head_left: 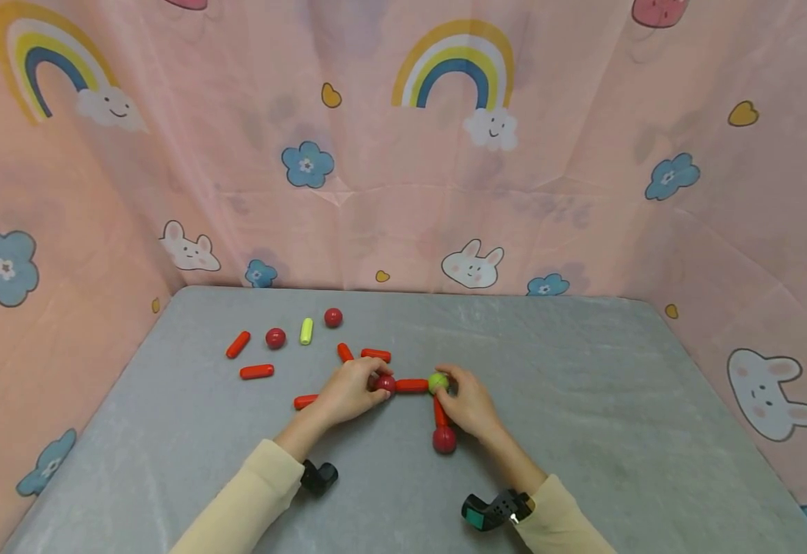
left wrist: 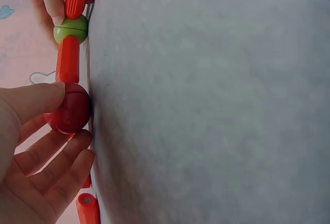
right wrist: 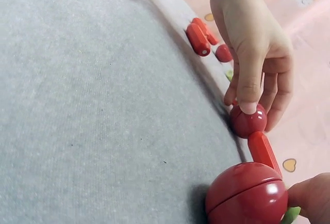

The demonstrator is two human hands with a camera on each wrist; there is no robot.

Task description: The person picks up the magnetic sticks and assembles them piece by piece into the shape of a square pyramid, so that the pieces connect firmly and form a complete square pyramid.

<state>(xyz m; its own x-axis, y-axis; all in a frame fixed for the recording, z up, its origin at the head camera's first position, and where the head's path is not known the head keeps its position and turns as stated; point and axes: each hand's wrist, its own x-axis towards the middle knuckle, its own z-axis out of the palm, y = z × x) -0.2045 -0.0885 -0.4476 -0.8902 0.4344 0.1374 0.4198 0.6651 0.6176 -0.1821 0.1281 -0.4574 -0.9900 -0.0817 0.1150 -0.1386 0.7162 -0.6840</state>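
In the head view my left hand [head_left: 348, 391] pinches a red ball [head_left: 387, 385] between thumb and fingers. A red rod [head_left: 413, 385] runs from that ball to a green ball [head_left: 437, 382], which my right hand [head_left: 472, 404] holds at its right side. From the green ball a second red rod [head_left: 441, 413] points toward me and ends in another red ball [head_left: 445, 440]. The left wrist view shows the thumb on top of the grooved red ball [left wrist: 72, 110]. Large in the right wrist view is the near red ball [right wrist: 247, 195], which mostly hides the green one.
Left of the hands lie loose red rods [head_left: 257, 372], two red balls [head_left: 275, 338] and a yellow-green rod [head_left: 306, 331]. Several red rods [head_left: 376, 355] lie close around the left hand. A pink patterned cloth [head_left: 375, 231] hangs behind the grey tabletop [head_left: 618, 415].
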